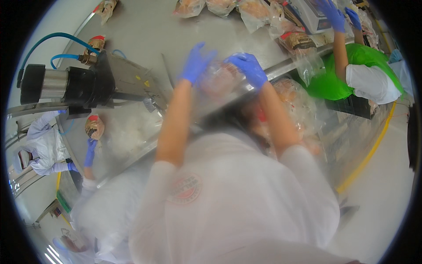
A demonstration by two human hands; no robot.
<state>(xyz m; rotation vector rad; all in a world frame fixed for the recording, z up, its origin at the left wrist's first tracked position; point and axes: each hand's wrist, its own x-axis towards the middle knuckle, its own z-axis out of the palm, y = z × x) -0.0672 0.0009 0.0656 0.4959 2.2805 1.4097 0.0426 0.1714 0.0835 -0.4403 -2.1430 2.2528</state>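
Clear plastic bag [219, 79], one, pinkish contents. Location: about 12 o'clock from the wearer's torso [246, 189], at the near edge of the metal surface [145, 35]; resting or lifted, cannot tell.

Left grip [198, 64]: blue-gloved, at the bag's 10 o'clock, open, fingers spread; contact uncertain.
Right grip [249, 70]: blue-gloved, between 2 and 3 o'clock, fingers bent over the bag's upper edge, apparently touching; whether it pinches the film cannot be told.

Handling, as judged: moderate weight, soft body, slack and slippery film, likely to tear if hauled by a thin fold. Best hold: both palms round the filled part.

Adjacent: machine with black cylinder [90, 88], 9 o'clock; heap of bagged goods [292, 97], between 3 and 4 o'clock.

Obscured: bag blurred, contents and closure indistinct; heap partly behind the right forearm [281, 112]; further bags [255, 13] at 1 o'clock, some cut off above.
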